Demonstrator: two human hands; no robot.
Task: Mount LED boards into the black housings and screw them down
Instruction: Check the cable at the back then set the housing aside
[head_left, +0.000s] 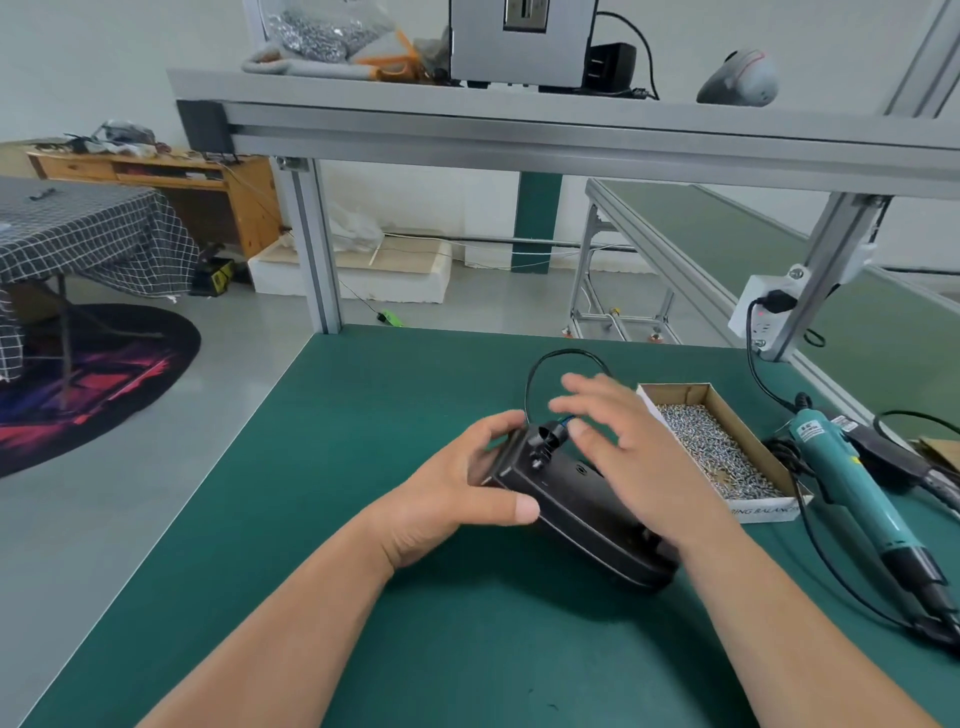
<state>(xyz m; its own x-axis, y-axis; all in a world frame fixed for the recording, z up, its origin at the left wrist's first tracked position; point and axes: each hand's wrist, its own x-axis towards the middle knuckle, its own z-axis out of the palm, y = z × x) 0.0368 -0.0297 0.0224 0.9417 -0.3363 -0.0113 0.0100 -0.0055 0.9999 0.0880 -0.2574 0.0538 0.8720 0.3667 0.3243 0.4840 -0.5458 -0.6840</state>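
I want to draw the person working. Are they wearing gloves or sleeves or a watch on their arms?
No gloves. The left hand and the right hand are both bare, and so are the forearms as far as the picture shows, with no sleeves in view. No watch, bracelet or ring can be seen. The fingernails look short and plain. The right fingers are a bit blurred.

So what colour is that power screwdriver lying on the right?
Teal with a black tip end; the electric screwdriver shows clearly in the head view.
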